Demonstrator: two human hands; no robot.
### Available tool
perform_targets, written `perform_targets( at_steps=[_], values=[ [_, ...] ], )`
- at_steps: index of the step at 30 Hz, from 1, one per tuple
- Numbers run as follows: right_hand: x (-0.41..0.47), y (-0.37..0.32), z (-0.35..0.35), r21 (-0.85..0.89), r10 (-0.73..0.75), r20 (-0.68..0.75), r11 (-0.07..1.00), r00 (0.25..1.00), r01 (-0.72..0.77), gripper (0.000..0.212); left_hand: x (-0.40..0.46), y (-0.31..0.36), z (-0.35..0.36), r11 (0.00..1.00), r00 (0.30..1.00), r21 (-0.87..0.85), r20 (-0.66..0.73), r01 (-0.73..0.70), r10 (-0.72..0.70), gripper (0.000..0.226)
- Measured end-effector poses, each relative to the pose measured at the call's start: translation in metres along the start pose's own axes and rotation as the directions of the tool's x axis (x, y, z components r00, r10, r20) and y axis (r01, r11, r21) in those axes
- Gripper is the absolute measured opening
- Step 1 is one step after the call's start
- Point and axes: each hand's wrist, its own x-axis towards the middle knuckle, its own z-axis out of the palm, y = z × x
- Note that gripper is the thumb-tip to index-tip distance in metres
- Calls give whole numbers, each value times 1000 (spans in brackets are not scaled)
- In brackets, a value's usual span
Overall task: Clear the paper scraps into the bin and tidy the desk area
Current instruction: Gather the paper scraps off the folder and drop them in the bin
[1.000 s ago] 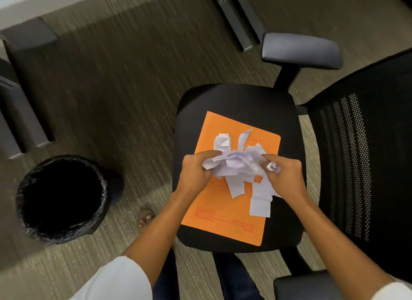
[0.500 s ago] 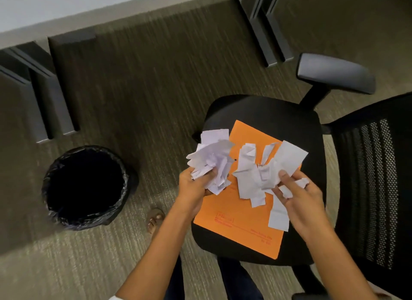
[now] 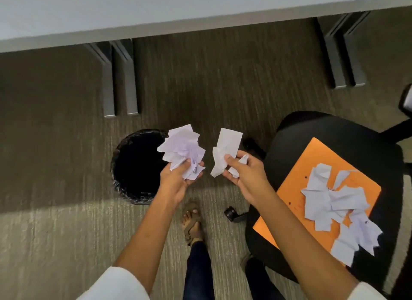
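Head view: both hands, a second ago bunching scraps over the chair, now carry two handfuls off it toward the bin. The left hand (image 3: 178,179) has its fingers clamped on a crumpled wad of scraps (image 3: 181,151) that overlaps the bin's right rim, so a drop looks close. The right hand (image 3: 245,177) pinches a smaller bunch (image 3: 224,154), thumb on top, above bare carpet (image 3: 55,143) between bin and chair; it needs to travel further left. Beside it, to the right, a loose pile (image 3: 334,206) remains on the orange folder (image 3: 296,181) lying on the chair (image 3: 330,130), so at least one more trip seems due. Farther off, the bin (image 3: 136,165), lined in black, shows only a dark interior; its contents cannot be made out. Farthest, the counter (image 3: 156,11) is seen only as its front strip, so whether it needs tidying is unknown. The chair's back and armrest are cut off at the right edge.
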Motion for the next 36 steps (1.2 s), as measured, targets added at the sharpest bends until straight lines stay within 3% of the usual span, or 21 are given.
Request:
perform_targets(
  at_steps=[7,16,19,22,26,31,34,36],
  values=[
    [17,27,82,-134,40,78,990,996,-29,14,19,33,-66,995,995,-88,-92,-40,32,37],
    [40,79,156,-236,211,90,954,973,-184,16,31,43,-135,988,980,-155,-197,-4,-27,40],
    [49,89,176,-323,285,169,920,943,-220,48,39,51,-151,981,985,-165,-124,102,-123,49],
    [62,92,186,-381,380,192,879,905,-288,101,46,56,-166,939,954,-254,-131,230,-269,85],
    [74,90,179,-290,399,207,897,893,-334,110,47,58,-181,904,938,-308,-79,298,-336,97],
    [69,85,136,-199,402,186,909,897,-366,76,46,52,-167,937,923,-193,-204,289,-327,95],
    [61,83,104,-234,381,69,905,922,-356,108,55,45,-142,952,915,45,-290,304,-279,77],
    [57,75,69,-290,323,5,906,946,-307,107,59,30,-103,914,929,250,-270,320,-251,51]
  ],
)
